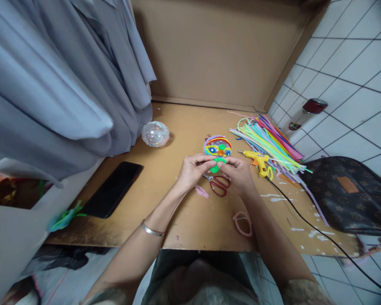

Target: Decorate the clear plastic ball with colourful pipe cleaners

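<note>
Between the fingertips of my left hand and my right hand is a small bent piece of green pipe cleaner. Both hands pinch it, one from each side. Just beyond it stands a round clear ornament wrapped in coloured pipe cleaners, with blue eye-like discs and an orange dot; my fingers hide its lower edge. Red-handled scissors lie below my fingertips, their blades partly covered by my left hand. A scrap of pink pipe cleaner rests beside them.
A yellow glue gun lies to the right, its black cord trailing over the table edge. Behind it is a bundle of pipe cleaners. A dark bag, a black phone, a clear ball and a pink loop surround my arms.
</note>
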Motion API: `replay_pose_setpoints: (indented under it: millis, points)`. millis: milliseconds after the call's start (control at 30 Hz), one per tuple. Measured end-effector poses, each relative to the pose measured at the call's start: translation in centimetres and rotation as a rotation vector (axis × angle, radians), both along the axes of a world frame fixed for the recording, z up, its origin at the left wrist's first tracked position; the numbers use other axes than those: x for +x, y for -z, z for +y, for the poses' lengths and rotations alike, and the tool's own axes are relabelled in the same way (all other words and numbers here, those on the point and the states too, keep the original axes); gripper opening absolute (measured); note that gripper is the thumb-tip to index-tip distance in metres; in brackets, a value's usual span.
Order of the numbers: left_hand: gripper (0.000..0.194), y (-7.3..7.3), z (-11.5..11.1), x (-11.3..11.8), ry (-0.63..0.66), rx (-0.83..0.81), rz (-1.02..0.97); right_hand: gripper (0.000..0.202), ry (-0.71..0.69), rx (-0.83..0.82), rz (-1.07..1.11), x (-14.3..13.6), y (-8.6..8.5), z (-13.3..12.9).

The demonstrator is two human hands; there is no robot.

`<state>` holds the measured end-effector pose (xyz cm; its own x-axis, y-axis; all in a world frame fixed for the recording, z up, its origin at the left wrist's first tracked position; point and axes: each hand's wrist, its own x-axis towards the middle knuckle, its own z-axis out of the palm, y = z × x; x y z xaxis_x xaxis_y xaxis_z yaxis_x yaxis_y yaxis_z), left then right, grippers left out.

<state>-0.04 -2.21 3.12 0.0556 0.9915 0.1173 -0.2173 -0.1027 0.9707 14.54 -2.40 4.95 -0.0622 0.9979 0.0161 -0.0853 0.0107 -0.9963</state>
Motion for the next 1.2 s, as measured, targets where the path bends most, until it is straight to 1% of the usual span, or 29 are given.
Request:
replay_pose_setpoints:
  millis: [133, 267, 400, 500, 600, 667, 833, 1033, 1200]
  points:
    - [0.031, 0.0, 0.0, -0.1, 0.019, 0.012, 0.026, 0.038, 0.001, 0.022, -0.019, 0.1, 0.1, 0.1]
    - [0.032, -0.4, -0.4, 0.1, 0.012, -0.009, 0.024, 0.036, 0.017, -0.004, -0.005, 0.1, 0.3, 0.2]
    - [0.030, -0.3, -0.8, 0.4, -0.044, 0.004, 0.055, 0.033, 0.046, 0.040, -0.030, 0.0, 0.9, 0.2]
    - [0.032, 0.0, -0.5, 0.3, -0.089, -0.001, 0.056, 0.029, 0.032, 0.079, -0.073, 0.1, 1.2, 0.3]
    - [0.034, 0.1, 0.0, 0.0, -0.151, -0.001, 0.029, 0.025, 0.043, 0.142, -0.159, 0.4, 1.1, 0.3]
    - [0.034, 0.0, 0.2, -0.2, -0.169, 0.015, 0.009, 0.025, 0.044, 0.192, -0.212, 0.6, 1.0, 0.3]
    - [0.035, 0.0, 0.3, -0.2, -0.161, 0.034, -0.008, 0.021, 0.029, 0.322, -0.294, 0.8, 0.7, 0.1]
    - [0.033, -0.1, 0.1, 0.0, -0.162, 0.077, 0.032, 0.016, 0.072, 0.506, -0.395, 0.6, 0.9, 0.0]
    - [0.029, -0.1, 0.0, 0.0, -0.155, 0.115, 0.053, 0.016, 0.104, 0.566, -0.429, 0.3, 0.9, -0.1]
